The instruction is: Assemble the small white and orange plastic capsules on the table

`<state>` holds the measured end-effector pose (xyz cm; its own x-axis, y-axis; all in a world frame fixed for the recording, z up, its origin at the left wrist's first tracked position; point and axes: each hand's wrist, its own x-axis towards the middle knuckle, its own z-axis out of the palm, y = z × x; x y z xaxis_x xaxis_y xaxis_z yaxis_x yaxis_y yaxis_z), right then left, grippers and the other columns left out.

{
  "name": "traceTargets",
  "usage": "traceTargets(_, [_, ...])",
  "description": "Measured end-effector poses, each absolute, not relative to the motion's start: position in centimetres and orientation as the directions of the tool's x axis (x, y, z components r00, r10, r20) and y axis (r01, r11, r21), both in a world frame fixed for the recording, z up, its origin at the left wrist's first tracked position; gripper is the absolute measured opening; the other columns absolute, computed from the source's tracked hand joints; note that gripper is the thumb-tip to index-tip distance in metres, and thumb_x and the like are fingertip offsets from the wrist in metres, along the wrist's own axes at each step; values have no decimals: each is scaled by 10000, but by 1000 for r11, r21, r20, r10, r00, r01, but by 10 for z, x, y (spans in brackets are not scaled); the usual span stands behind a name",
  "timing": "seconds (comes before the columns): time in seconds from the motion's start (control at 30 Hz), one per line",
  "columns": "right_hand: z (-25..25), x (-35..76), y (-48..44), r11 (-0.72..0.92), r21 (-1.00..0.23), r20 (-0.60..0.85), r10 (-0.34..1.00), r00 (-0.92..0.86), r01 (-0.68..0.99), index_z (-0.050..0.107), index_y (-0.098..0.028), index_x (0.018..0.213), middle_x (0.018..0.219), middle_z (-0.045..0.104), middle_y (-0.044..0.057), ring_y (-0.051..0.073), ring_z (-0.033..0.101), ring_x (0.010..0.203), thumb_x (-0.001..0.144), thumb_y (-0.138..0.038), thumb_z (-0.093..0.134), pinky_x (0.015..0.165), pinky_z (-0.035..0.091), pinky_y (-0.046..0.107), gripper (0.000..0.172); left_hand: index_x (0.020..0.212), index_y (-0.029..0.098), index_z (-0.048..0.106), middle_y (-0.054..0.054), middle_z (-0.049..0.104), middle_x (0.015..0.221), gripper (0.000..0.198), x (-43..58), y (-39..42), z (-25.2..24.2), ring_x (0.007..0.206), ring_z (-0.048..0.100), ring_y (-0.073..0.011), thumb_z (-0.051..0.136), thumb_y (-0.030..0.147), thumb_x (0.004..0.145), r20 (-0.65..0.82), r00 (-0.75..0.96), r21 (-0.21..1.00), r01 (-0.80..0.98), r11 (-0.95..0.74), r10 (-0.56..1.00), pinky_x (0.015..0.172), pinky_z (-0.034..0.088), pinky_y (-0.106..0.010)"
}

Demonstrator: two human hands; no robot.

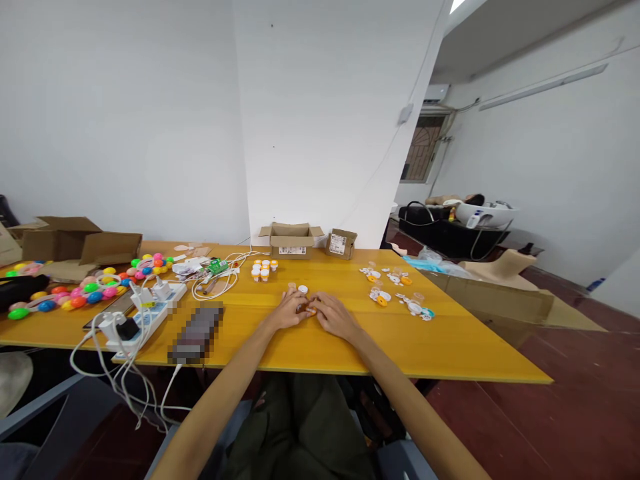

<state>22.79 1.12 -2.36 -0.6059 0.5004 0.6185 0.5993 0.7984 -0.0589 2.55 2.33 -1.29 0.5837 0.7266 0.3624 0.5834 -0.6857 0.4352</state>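
My left hand [290, 311] and my right hand [336, 316] meet over the middle of the table, fingers curled together. Between their fingertips is a small white-and-orange plastic part [312, 311], mostly hidden by the fingers. Just beyond them lie a round white plastic piece [303, 289] and a small clear cup-like piece [291, 285]. Off to the left stands a cluster of small orange-and-white containers [263, 269]. Several groups of loose plastic parts lie to the right, among them an orange ring [382, 301] and a teal ring [428, 312].
Two cardboard boxes, one open [291, 241] and one smaller [341, 244], stand against the wall. On the left are a power strip [163, 307] with tangled white cables, a phone [196, 333] and strings of colourful balls [95, 293]. The yellow table [450, 357] ends close to my lap.
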Motion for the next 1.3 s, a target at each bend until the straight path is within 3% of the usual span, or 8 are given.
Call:
traceTargets(0.73, [-25, 226, 12, 782, -67, 646, 507, -571, 619, 647, -243, 975, 1049, 670, 76, 218, 617, 974, 875, -65, 478, 857, 513, 359, 264, 962, 242, 705, -58, 627, 1097, 219, 27, 21, -11, 1108, 483, -258, 605, 432, 917, 350, 572, 425, 609, -670, 742, 1017, 400, -440])
traceTargets(1.0, [-24, 225, 12, 766, -153, 652, 553, -519, 624, 644, -245, 917, 1006, 669, 63, 204, 629, 926, 928, -154, 510, 854, 519, 355, 163, 1027, 259, 707, -59, 635, 1109, 203, 26, 20, -10, 1129, 488, -268, 617, 395, 905, 342, 567, 430, 614, -661, 749, 1030, 392, -445])
traceTargets(1.3, [-20, 224, 12, 763, -254, 642, 592, -487, 594, 648, -241, 858, 1007, 659, 58, 190, 636, 902, 942, -187, 522, 825, 524, 331, 161, 1026, 265, 707, -55, 641, 1097, 184, 26, 19, -8, 1129, 491, -269, 614, 368, 905, 340, 591, 420, 601, -681, 731, 1034, 390, -456])
